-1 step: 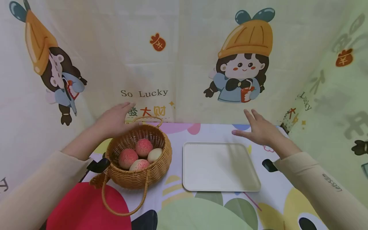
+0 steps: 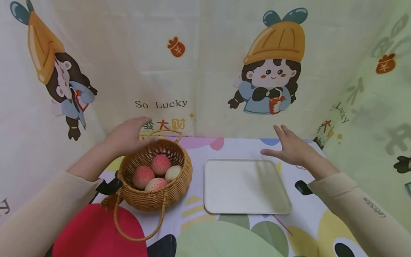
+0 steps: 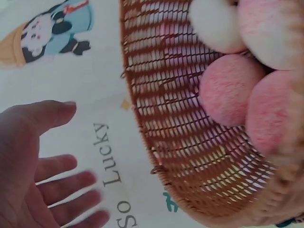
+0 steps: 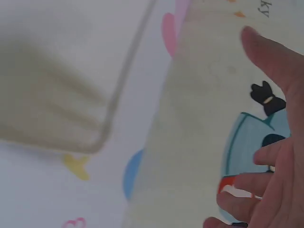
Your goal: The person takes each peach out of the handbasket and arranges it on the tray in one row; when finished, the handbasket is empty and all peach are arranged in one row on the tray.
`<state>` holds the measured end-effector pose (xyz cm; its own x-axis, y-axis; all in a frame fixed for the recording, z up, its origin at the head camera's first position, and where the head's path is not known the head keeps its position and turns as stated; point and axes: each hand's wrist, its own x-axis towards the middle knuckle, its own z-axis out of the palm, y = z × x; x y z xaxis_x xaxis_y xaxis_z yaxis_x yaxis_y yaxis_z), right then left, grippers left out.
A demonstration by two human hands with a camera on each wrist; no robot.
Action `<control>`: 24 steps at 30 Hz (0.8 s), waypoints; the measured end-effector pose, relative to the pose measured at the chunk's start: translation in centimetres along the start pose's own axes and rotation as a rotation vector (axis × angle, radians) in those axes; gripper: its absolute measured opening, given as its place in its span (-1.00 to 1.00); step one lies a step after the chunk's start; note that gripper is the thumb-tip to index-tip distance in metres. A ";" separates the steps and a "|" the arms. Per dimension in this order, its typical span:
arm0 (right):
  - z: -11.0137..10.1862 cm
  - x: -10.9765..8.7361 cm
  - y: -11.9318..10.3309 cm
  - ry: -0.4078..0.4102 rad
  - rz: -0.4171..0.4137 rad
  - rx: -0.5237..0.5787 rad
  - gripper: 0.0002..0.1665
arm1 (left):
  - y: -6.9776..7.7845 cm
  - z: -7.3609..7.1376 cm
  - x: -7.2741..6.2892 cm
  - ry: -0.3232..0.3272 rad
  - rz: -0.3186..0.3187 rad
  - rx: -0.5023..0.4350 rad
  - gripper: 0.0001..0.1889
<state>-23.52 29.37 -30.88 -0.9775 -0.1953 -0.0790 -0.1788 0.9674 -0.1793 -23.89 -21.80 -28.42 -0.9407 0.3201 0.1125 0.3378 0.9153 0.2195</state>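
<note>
A brown wicker basket (image 2: pixel 178 194) stands on the left of the table, its front handle hanging down. Several fuzzy, peach-like balls lie inside it, among them a pink ball (image 2: pixel 143 177), a second pink ball (image 3: pixel 232 90) and a white ball (image 2: pixel 173 173). My left hand (image 2: pixel 130 135) is over the basket's back left rim, fingers extended and thumb spread, holding nothing. To the right lies a flat, off-white rectangular tray (image 2: pixel 247 185) with nothing on it. Above its back right corner hovers my right hand (image 2: pixel 293 146), also empty, with thumb and fingers apart.
A patterned cloth (image 2: pixel 196 235) covers the table. Behind it hangs a pale printed curtain (image 2: pixel 212 71), which continues along both sides. Dark straps show at both cuffs, and the right hand's shadow falls across the tray.
My right hand has shifted slightly to the right and down. The left hand has dipped very slightly. Basket, balls and tray stay where they were.
</note>
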 end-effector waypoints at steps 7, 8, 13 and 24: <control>4.6 -3.6 3.3 -0.075 -0.078 0.167 0.54 | 0.8 1.3 -1.9 -0.062 0.045 -0.070 -0.47; 5.2 -4.0 3.7 -0.076 -0.087 0.189 0.53 | 0.8 1.6 -2.0 -0.083 0.049 -0.064 -0.49; 8.6 -5.4 5.5 -0.106 -0.103 0.248 0.55 | 0.5 2.9 -2.0 -0.249 0.056 0.007 -0.62; 11.6 -7.2 7.2 -0.137 -0.154 0.302 0.48 | 0.1 4.9 -1.6 -0.487 -0.062 0.081 -0.65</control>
<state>-16.45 35.88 -43.02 -0.9142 -0.3742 -0.1554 -0.2614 0.8377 -0.4796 -22.46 -20.99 -33.34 -0.8716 0.3238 -0.3682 0.2950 0.9461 0.1336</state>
